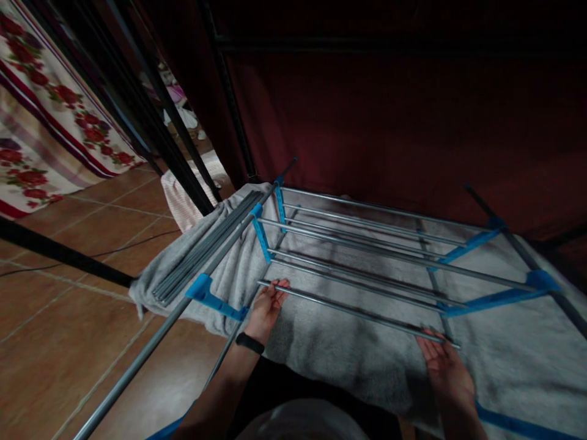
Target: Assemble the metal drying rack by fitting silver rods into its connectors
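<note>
A metal rack frame with blue plastic connectors (261, 235) lies on a grey towel (348, 348). Several silver rods span it. My left hand (268, 308) holds the left end of the nearest silver rod (353, 313), palm up, fingers curled under it. My right hand (443, 363) supports the same rod's right end from below, fingers partly curled. A black band sits on my left wrist.
A bundle of loose grey rods (206, 244) lies on the towel's left part. A long pole (151, 342) runs diagonally over the brown tiled floor (68, 330). Dark red fabric (389, 122) hangs behind, a floral cloth (50, 110) at far left, black poles (151, 116) between.
</note>
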Available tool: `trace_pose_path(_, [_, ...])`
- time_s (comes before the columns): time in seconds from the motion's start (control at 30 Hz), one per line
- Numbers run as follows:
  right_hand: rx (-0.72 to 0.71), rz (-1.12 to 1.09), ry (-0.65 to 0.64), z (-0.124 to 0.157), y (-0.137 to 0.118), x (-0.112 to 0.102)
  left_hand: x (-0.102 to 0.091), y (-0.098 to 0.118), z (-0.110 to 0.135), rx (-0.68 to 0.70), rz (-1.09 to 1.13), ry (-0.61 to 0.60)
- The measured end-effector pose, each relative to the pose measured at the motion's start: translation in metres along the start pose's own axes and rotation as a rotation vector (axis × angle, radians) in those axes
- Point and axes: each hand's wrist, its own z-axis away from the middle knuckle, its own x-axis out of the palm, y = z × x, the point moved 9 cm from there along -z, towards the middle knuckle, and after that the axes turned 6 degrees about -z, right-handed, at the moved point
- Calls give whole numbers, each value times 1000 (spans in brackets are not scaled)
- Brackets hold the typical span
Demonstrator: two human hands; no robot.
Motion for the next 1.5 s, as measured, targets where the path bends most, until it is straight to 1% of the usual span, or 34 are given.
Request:
trace_pose_path(0.1, [28,21,51,0,0,-2,1,-1,-1,-7,15,4])
trace_pose_path(0.17, [35,29,59,-1,0,-1,1,-1,-1,-6,16,5])
trace_pose_path(0.43, [11,35,19,2,-4,4,1,0,1,53,-17,-27])
trace_pose_path(0.6, [45,22,64,-4,3,-5,1,0,1,69,-35,-36])
trace_pose_path(0.73, [91,-46,77,-8,12,-11,2,1,1,73,-45,-43])
trace_pose_path(0.87, [95,-118,64,-5,14,-6,4,3,-1,68,-49,-69])
trace_pose_path(1.17, [53,-164,55,5,8,9,4,5,-8,61,-89,-70])
trace_pose_path(1.5, [38,-159,12,5,8,11,7,6,-5,54,-103,-61])
